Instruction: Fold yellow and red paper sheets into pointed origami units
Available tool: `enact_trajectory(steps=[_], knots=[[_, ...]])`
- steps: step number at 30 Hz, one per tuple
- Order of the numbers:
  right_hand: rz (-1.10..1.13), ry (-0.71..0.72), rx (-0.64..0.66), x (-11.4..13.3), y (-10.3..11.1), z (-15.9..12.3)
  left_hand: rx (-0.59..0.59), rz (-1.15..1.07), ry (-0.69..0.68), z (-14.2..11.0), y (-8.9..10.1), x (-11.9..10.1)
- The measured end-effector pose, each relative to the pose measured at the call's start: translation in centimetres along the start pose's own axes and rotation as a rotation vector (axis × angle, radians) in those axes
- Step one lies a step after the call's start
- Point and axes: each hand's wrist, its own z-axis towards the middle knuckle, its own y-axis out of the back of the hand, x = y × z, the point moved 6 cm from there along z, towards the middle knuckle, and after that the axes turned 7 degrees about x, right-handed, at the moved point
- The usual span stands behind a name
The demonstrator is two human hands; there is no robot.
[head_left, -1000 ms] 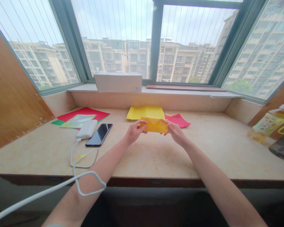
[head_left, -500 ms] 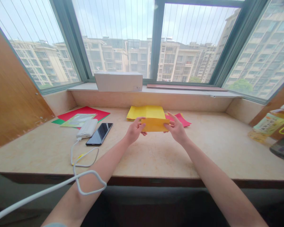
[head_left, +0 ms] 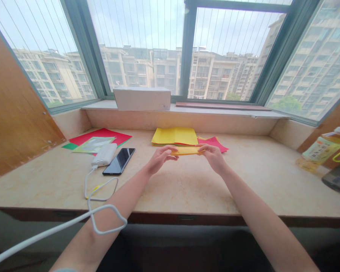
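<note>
At the near edge of the counter [head_left: 187, 189], both forearms reach in from below, and at the middle of the view the left hand [head_left: 160, 158] and right hand [head_left: 214, 158] face each other, fingers curled and closed rather than open. Between them, a yellow-orange paper strip [head_left: 186, 150] is pinched at each end and held just above the counter, seen nearly edge-on. The step in hand looks like working this narrow paper between the two pinches; it seems to call for both hands keeping their grip and the strip level. A thick white cable [head_left: 45, 234] crosses the left forearm at 7 o'clock, near a black smartphone [head_left: 119, 161] and white power bank [head_left: 104, 154] at 9 o'clock. Farther out, a red card [head_left: 100, 134] lies under a printed sheet [head_left: 93, 144] at 10 o'clock, a yellow paper stack [head_left: 174, 136] sits at 12 o'clock, and red paper sheets [head_left: 212, 144] lie at 1 o'clock. A plastic tea bottle [head_left: 323, 149] stands at 3 o'clock. A white cardboard box [head_left: 142, 99] rests on the sill before the window [head_left: 138, 45].
</note>
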Motion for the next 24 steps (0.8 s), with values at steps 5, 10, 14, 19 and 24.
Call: enact_trajectory(steps=[5, 10, 14, 19, 24], knots=[[-0.101, 0.059, 0.067, 0.7, -0.9, -0.3, 0.020, 0.060, 0.108, 0.0, -0.8, 0.8], [0.079, 0.025, 0.113, 0.7, -1.7, -0.4, -0.112, 0.169, 0.085, 0.5, 0.1, 1.2], [0.144, -0.065, 0.132, 0.3, -1.9, -0.5, -0.144, 0.236, 0.069, 0.4, 0.5, 1.2], [-0.060, -0.024, 0.025, -0.1, -1.4, -0.3, -0.024, 0.306, 0.121, -0.1, -0.8, 1.4], [-0.034, 0.026, -0.062, 0.2, -1.2, -0.2, 0.039, 0.354, 0.147, -0.1, -1.2, 1.5]])
